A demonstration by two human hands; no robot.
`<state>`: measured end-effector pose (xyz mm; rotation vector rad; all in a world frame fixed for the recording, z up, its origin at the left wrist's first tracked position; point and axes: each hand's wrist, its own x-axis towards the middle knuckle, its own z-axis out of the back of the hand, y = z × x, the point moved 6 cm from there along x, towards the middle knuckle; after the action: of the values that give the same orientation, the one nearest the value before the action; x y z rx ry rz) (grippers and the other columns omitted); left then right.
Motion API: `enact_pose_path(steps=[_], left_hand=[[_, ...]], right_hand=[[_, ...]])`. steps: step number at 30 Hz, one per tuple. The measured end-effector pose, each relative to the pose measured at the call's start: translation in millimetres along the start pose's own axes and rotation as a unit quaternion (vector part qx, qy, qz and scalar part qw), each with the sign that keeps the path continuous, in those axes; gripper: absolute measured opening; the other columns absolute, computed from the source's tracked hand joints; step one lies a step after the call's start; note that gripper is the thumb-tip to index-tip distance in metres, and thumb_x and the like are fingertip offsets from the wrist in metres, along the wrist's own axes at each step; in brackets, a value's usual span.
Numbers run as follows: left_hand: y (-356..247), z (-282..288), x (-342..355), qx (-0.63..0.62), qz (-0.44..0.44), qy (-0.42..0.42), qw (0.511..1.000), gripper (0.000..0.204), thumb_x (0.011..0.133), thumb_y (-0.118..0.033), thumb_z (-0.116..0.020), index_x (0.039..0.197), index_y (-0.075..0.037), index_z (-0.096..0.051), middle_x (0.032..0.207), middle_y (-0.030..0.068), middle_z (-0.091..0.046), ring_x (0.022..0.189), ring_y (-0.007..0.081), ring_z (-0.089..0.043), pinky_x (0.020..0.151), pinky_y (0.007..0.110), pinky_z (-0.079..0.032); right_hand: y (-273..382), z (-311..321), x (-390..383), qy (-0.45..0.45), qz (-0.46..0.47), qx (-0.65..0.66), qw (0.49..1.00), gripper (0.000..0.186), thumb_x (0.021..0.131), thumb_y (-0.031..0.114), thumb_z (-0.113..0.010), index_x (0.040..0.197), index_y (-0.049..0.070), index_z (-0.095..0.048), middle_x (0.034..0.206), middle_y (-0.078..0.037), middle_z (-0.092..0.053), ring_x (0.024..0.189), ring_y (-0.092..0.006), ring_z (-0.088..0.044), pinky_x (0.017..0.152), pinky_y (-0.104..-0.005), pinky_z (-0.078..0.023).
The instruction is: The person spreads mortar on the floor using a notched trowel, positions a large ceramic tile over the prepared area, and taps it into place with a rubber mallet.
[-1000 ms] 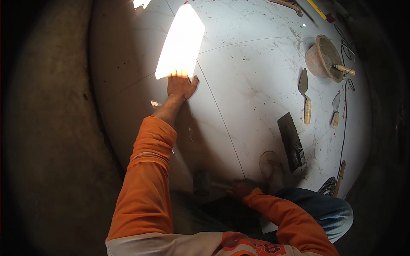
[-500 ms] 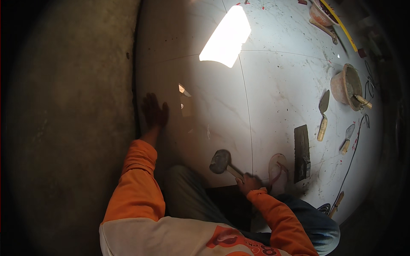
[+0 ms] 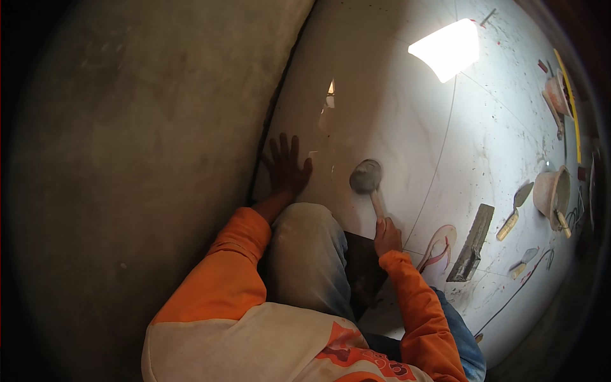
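My left hand (image 3: 286,167) lies with fingers spread on a pale, glossy floor tile (image 3: 337,137), close to the tile's edge along the wall. In my right hand (image 3: 387,237) is the wooden handle of a rubber mallet (image 3: 366,177), fingers wrapped round it. The mallet's dark round head is over the same tile and slightly blurred; whether it touches the surface I cannot tell. Between my arms is my bent knee (image 3: 309,235), and beside it a dark gap (image 3: 364,264) borders the tile's near edge.
A grey wall (image 3: 146,140) rises on the left. To the right lie a notched trowel (image 3: 472,245), a pointed trowel (image 3: 515,213), a smaller trowel (image 3: 524,262), a mortar bucket (image 3: 548,194) and a dark cable (image 3: 519,288). My sandalled foot (image 3: 439,251) stands near the notched trowel.
The view has turned, so the wall fills more of the left side. The mallet head has moved farther forward from my body. My left hand stays spread on the tile by the wall.
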<state>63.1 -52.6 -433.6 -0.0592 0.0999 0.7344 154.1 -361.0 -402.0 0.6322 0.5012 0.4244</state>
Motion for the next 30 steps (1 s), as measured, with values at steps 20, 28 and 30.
enact_pose_path(steps=[20,28,30], left_hand=[[-156,-4,167,-0.029,-0.167,-0.002,0.986,0.073,0.095,-0.049,-0.034,0.150,-0.005,-0.015,0.158,0.0166,-0.007,0.146,0.0374,-0.003,0.116,0.057,0.000],[-247,13,294,-0.017,-0.214,-0.068,0.974,0.074,0.093,-0.050,-0.037,0.148,-0.005,-0.021,0.157,0.0137,-0.017,0.144,0.0369,-0.012,0.115,0.058,-0.008],[-248,17,314,-0.013,-0.224,-0.068,0.972,0.074,0.093,-0.051,-0.037,0.149,-0.005,-0.020,0.157,0.0137,-0.017,0.144,0.0362,-0.012,0.115,0.057,-0.008]], right_hand=[[19,24,120,-0.032,-0.093,0.044,0.994,0.046,0.098,0.040,-0.043,0.086,-0.001,-0.057,0.073,-0.027,-0.060,0.073,-0.0486,-0.058,0.066,-0.0541,-0.044],[-12,30,106,0.004,-0.128,0.023,0.992,0.054,0.096,0.050,-0.043,0.082,-0.001,-0.054,0.067,-0.025,-0.059,0.064,-0.0470,-0.058,0.058,-0.0515,-0.044],[14,45,102,-0.013,-0.077,0.085,0.993,0.054,0.096,0.050,-0.043,0.083,-0.001,-0.055,0.067,-0.025,-0.059,0.066,-0.0474,-0.058,0.059,-0.0516,-0.045]])
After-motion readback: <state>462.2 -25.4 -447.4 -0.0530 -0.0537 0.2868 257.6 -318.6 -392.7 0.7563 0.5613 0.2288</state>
